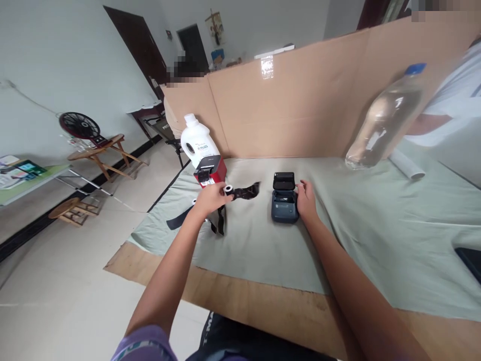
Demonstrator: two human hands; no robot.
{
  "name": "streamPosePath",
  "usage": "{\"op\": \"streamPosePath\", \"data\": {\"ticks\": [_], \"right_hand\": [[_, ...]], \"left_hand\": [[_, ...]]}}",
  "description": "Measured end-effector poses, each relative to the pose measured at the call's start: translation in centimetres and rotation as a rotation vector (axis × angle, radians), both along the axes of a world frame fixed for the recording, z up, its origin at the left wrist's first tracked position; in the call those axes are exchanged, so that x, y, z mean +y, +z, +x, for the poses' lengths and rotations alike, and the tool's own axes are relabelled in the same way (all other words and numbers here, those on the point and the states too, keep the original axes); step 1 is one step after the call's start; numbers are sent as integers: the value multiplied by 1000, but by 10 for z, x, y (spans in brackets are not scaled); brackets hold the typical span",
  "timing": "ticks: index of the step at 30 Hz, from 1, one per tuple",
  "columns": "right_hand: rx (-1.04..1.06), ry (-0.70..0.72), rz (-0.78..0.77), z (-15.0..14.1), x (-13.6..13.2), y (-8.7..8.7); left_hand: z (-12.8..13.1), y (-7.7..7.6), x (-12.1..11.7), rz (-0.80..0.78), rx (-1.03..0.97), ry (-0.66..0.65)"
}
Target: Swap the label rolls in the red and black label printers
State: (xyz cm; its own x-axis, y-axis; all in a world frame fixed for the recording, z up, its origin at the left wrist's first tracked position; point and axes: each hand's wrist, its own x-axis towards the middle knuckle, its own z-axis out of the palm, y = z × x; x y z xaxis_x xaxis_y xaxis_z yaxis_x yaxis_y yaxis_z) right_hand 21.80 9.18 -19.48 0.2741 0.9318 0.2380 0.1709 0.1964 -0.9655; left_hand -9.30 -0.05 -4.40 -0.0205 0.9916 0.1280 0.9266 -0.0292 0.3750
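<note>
My left hand (211,199) is closed on a small roll of black label tape (229,191), whose loose black strip (248,191) trails to the right. More black strips (218,223) and another piece (178,219) lie below and beside that hand. Just behind it stands a red and black box (212,170). On the cloth, a dark blue label printer (284,210) stands with its lid (284,181) raised and its inner bay showing. My right hand (306,200) rests against the printer's right side, fingers curled loosely; whether they grip it I cannot tell.
A white jug (199,140) stands behind the box, before a cardboard divider (285,105). At the right are a large clear bottle (387,120) with a blue cap, a white tube (408,164) and a person's white sleeve (451,115). The table's bare wooden edge (244,293) faces me.
</note>
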Motion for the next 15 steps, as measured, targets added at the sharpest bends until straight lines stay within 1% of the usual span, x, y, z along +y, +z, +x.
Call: {"op": "streamPosePath", "data": {"ticks": [2, 4, 6, 8, 11, 13, 15], "right_hand": [[9, 2, -1, 0, 0, 0], [17, 4, 0, 0, 1, 0], [17, 1, -5, 0, 1, 0], [7, -4, -12, 1, -1, 0], [-4, -3, -6, 1, -3, 3], [-6, -2, -7, 0, -5, 5], [-10, -6, -16, 0, -6, 7]], "left_hand": [[-17, -12, -18, 30, 71, 114], [-19, -25, -36, 97, 120, 184], [-8, -41, -53, 169, 164, 231], [10, -58, -67, 211, 222, 270], [37, -80, -81, 215, 303, 306], [47, -85, -86, 212, 306, 326], [44, -81, -88, 246, 260, 346]]}}
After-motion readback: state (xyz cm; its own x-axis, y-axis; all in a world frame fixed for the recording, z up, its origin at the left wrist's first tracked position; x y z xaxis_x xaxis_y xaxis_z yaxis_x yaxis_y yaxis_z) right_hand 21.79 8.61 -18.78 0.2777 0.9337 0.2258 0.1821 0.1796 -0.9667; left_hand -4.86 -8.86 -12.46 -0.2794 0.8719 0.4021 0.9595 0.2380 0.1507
